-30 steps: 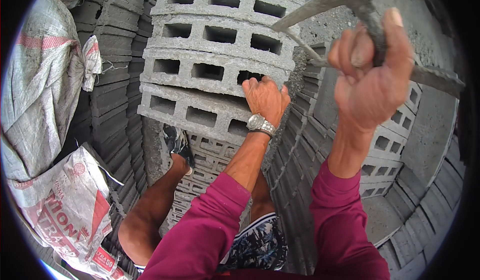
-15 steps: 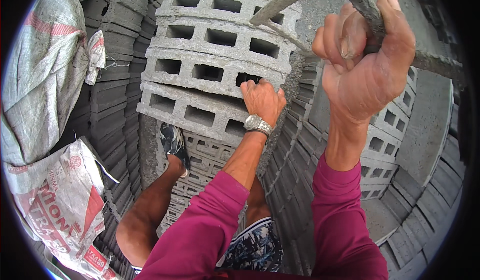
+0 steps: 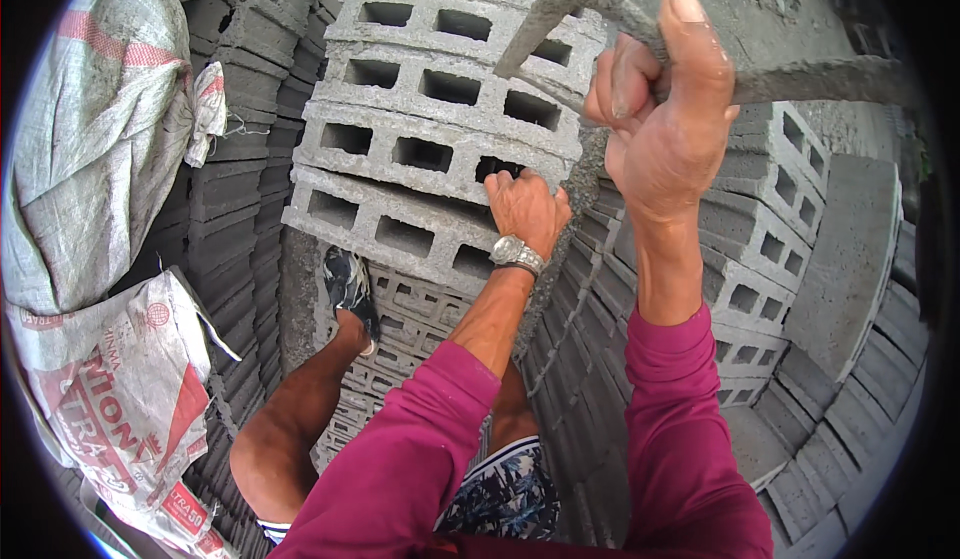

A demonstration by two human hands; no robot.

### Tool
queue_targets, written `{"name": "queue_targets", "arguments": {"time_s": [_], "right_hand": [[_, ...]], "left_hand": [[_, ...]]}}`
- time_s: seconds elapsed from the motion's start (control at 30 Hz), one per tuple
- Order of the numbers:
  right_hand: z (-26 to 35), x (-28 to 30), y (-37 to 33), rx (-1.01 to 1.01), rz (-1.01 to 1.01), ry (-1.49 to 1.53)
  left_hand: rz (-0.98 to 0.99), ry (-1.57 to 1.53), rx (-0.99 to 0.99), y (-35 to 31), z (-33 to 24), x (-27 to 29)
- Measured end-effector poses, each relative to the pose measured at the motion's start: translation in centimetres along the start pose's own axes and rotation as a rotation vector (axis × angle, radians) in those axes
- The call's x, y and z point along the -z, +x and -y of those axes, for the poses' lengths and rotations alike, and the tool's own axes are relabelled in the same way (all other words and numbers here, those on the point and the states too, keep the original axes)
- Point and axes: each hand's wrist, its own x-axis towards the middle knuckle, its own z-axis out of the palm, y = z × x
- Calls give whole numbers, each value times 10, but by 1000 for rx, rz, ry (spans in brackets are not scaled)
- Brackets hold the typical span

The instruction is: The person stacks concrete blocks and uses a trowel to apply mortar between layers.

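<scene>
At the left edge of the frame, woven sacks (image 3: 100, 159) lean against a dark stack of blocks. My raised knee and shoe (image 3: 348, 289) sit lower left of centre. At centre, my left hand (image 3: 527, 209) lies with its fingers bent over the near end of a grey hollow block (image 3: 400, 229); that block is the lowest of a tilted pile, its long axis running from the middle left toward my palm. My left hand is the nearer one, already touching it. Upper right, my right hand (image 3: 665, 119) is closed tight around a rough grey bar (image 3: 820, 79), thumb up, well above the block. More blocks (image 3: 770, 219) stand stacked at right.
</scene>
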Motion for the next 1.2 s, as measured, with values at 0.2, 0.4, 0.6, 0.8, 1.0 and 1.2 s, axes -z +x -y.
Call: {"name": "queue_targets", "arguments": {"time_s": [0.2, 0.4, 0.6, 0.8, 1.0, 1.2], "right_hand": [[-127, 55, -28, -104, -16, -504], [-110, 56, -47, -171, -78, -473], [-46, 96, -69, -146, -490, -77], [-93, 150, -114, -430, -859, -166], [-123, 160, -113, -332, -910, -82], [-134, 143, -85, -215, -974, -68]], "left_hand": [[-76, -143, -19, -1, -7, -6], [-48, -58, 32, -35, 9, -1], [-131, -48, -3, -8, 5, -9], [27, 100, 74, 8, -4, -13], [130, -34, 138, -5, 3, 46], [191, -209, 182, -2, 14, 77]]}}
